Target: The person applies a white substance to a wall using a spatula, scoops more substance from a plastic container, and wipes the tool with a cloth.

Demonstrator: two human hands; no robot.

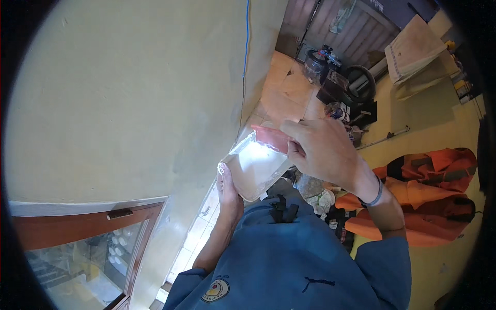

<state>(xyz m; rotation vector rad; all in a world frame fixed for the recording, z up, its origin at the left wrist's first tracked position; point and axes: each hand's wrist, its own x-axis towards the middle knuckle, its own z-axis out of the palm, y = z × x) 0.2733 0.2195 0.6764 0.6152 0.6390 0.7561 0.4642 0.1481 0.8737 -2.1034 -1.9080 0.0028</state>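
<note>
My left hand (228, 187) grips a shallow whitish tray (251, 195) by its left side, thumb on the rim and the other fingers mostly hidden beneath. White paste-like residue coats the tray's inner walls and rim, and smears of it show on the left thumb. A strong light glares on the tray's floor. Over the far end of the tray, my right hand (324, 152) pinches a flat red scraper (270, 138) between thumb and fingers. The scraper's lower edge meets the tray's far rim area; whether it touches the paste cannot be made out.
A plain wall (139, 103) rises close on my left, with a blue cable (247, 36) running down it. A brown-framed window (77, 227) sits low left. Orange garments (413, 222) hang at the right. Clutter, including a dark tire-like ring (360, 83), lies on the tiled floor ahead.
</note>
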